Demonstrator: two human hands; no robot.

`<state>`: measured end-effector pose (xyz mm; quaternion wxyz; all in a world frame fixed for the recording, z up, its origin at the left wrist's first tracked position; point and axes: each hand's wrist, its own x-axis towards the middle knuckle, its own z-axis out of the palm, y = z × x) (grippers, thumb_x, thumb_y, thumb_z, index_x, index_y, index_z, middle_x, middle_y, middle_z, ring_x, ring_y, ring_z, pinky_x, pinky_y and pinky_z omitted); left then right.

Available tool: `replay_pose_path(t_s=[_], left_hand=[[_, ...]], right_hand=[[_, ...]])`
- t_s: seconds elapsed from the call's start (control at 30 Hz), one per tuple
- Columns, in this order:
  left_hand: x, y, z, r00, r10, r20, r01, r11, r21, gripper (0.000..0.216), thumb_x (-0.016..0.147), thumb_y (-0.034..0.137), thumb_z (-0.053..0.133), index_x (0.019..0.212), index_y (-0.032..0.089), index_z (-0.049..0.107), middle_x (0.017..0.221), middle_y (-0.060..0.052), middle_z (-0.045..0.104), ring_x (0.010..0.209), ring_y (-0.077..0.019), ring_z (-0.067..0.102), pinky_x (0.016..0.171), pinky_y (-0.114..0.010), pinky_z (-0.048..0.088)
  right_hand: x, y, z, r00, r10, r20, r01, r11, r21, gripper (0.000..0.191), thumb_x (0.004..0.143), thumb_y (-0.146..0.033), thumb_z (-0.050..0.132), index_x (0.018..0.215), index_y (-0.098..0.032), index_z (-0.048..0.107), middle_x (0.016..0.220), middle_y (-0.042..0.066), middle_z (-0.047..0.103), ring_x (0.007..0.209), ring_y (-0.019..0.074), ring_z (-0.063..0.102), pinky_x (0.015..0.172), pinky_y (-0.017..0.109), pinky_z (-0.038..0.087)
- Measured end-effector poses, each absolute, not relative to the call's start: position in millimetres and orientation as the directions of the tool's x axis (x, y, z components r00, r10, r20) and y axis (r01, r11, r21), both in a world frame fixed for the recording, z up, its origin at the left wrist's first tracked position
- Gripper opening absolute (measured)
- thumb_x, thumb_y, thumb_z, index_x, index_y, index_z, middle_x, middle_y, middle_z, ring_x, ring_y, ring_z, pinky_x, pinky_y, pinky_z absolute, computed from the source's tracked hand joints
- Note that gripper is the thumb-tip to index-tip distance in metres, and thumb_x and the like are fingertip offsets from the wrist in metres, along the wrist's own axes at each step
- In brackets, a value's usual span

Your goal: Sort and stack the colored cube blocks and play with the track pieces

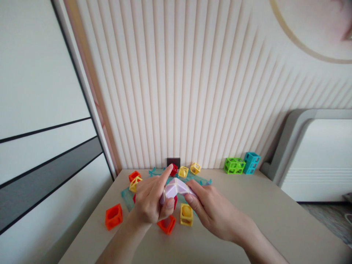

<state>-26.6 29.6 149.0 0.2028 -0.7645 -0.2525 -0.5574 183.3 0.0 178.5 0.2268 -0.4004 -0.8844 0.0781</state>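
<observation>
A lilac and white twisty snake puzzle [177, 187] made of wedge-shaped pieces is held up over the table between my two hands. My left hand [150, 198] closes round its left end, index finger raised and thumb below. On the right end, my right hand [214, 209] pinches it between thumb and fingers. Behind and below the puzzle lie hollow cubes: a yellow cube [186, 214], an orange cube [167, 224] and a red cube [173, 169]. My fingers hide parts of the puzzle and some cubes.
Another orange cube [113, 216] sits at the left of the table [247, 205]. Translucent teal pieces [127, 198] lie among the cubes. Green cubes [234, 165] and a blue stack [251, 163] stand by the ribbed wall. A dark block [173, 161] is at the back.
</observation>
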Motion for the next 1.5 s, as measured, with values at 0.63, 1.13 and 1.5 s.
replay_pose_path(t_s=[0.63,1.13,1.5], left_hand=[[-12,22,163,0.246,0.798,0.55,0.492,-0.592,0.638,0.031,0.096,0.042,0.05,0.087,0.016,0.064,0.058,0.003,0.056,0.05,-0.0103,0.052,0.05,-0.02,0.037],[-39,35,168,-0.12,0.779,0.616,0.44,-0.514,0.736,0.032,0.096,0.043,0.051,0.083,0.017,0.064,0.056,0.005,0.047,0.047,-0.0094,0.04,0.047,-0.021,0.034],[-32,22,155,-0.257,0.495,0.83,0.488,-0.675,0.554,0.039,0.093,0.042,0.054,0.118,0.016,0.069,0.051,0.006,0.048,0.04,-0.0092,0.041,0.044,-0.021,0.037]], right_hand=[[183,27,155,-0.469,0.629,0.62,0.829,0.556,0.063,0.021,0.103,-0.035,0.046,0.103,-0.018,0.057,0.074,0.003,0.071,0.053,0.0173,0.065,0.048,0.026,0.031],[188,26,169,-0.332,0.869,0.367,0.85,0.445,-0.283,0.024,0.102,-0.043,0.047,0.103,-0.021,0.057,0.079,0.004,0.07,0.065,0.0195,0.065,0.055,0.025,0.035],[188,11,171,-0.811,0.584,-0.028,0.224,0.267,-0.937,0.056,0.093,-0.073,0.038,0.089,-0.019,0.05,0.07,-0.005,0.038,0.057,0.0082,0.03,0.049,0.02,0.028]])
